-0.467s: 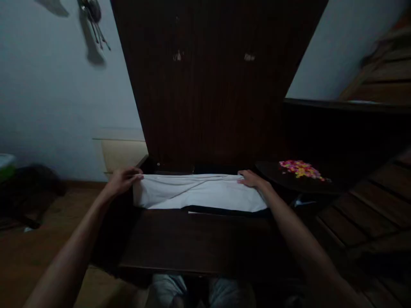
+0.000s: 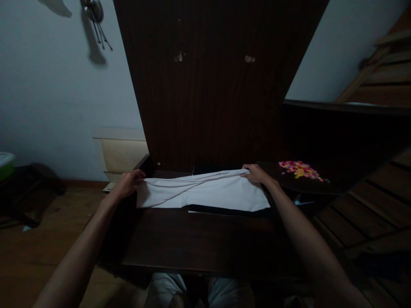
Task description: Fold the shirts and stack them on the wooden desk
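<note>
A white folded cloth (image 2: 205,192) stretches across the dark wooden desk (image 2: 180,239), with a dark strip showing along part of its near edge. Its upper left corner is pinched in my left hand (image 2: 131,181). At the upper right corner, my right hand (image 2: 256,173) grips the fabric between thumb and fingers. The far edge is pulled fairly taut between both hands, slightly higher on the right. Diagonal creases run over the left half. I cannot tell what kind of garment or cloth it is.
A heap of small pink and yellow pieces (image 2: 301,170) lies on a dark surface at the right. A tall dark panel (image 2: 218,94) rises behind the desk. Wooden slats (image 2: 369,209) stand at the far right. A green-and-white container (image 2: 6,166) is at the left edge.
My right hand has risen a little and shifted right, lifting the cloth's far right corner. The far edge now slopes upward to the right. Both hands keep their hold.
</note>
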The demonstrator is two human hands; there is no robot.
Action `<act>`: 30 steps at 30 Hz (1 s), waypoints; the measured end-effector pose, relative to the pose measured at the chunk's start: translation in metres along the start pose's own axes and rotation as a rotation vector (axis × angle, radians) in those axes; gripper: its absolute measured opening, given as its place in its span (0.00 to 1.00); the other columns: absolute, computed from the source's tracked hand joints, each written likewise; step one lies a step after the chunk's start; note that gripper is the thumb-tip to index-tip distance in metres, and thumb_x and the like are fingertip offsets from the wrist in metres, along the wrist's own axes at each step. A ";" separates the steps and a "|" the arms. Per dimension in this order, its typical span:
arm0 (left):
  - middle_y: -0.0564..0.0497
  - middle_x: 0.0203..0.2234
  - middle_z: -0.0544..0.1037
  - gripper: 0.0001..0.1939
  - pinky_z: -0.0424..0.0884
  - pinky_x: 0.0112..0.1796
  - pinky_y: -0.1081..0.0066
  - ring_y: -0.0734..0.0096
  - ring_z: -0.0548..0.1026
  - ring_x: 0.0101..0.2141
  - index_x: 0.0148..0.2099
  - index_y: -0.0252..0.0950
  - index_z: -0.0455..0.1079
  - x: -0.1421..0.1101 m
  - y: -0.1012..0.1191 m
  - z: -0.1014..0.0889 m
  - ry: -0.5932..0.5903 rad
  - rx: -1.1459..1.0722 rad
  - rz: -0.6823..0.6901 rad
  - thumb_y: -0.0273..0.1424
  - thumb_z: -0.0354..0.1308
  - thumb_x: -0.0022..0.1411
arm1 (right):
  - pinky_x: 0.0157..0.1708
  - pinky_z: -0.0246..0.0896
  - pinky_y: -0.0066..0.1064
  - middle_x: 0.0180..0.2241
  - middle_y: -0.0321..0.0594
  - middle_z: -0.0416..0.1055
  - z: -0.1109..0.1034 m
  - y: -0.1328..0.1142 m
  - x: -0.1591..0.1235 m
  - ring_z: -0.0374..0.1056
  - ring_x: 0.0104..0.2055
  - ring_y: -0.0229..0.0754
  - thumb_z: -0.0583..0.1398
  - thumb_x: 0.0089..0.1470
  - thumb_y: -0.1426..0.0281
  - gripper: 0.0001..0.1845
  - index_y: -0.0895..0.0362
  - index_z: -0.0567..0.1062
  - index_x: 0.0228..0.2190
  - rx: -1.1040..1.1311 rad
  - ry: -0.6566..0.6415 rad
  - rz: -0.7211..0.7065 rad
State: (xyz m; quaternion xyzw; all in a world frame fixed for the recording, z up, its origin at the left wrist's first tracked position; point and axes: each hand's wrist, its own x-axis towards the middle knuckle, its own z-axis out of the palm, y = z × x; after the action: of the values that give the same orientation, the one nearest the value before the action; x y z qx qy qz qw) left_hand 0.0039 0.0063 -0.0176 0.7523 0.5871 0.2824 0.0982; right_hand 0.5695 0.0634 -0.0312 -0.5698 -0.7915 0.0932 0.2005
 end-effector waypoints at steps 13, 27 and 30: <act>0.44 0.35 0.80 0.17 0.72 0.38 0.64 0.58 0.77 0.34 0.34 0.36 0.78 -0.005 0.010 -0.016 -0.001 0.075 0.047 0.42 0.57 0.48 | 0.28 0.57 0.28 0.25 0.36 0.73 -0.032 -0.010 -0.019 0.66 0.29 0.41 0.62 0.42 0.64 0.08 0.56 0.74 0.25 0.069 0.002 -0.018; 0.45 0.33 0.77 0.18 0.71 0.36 0.67 0.62 0.75 0.34 0.37 0.37 0.73 -0.005 0.016 -0.036 0.075 0.109 0.252 0.44 0.50 0.59 | 0.28 0.58 0.30 0.25 0.38 0.72 -0.074 -0.021 -0.045 0.66 0.30 0.43 0.63 0.40 0.55 0.17 0.56 0.74 0.25 0.162 0.057 0.038; 0.45 0.33 0.76 0.17 0.70 0.34 0.68 0.64 0.74 0.31 0.39 0.38 0.72 -0.005 0.018 -0.034 0.064 0.186 0.278 0.42 0.48 0.60 | 0.28 0.58 0.30 0.26 0.39 0.73 -0.080 -0.019 -0.048 0.66 0.30 0.43 0.64 0.39 0.52 0.19 0.56 0.74 0.25 0.164 0.072 0.028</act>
State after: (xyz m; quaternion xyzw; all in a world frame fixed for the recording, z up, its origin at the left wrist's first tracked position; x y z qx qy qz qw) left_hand -0.0005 -0.0099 0.0173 0.8226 0.5040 0.2614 -0.0306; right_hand 0.5995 0.0056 0.0380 -0.5656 -0.7653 0.1399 0.2735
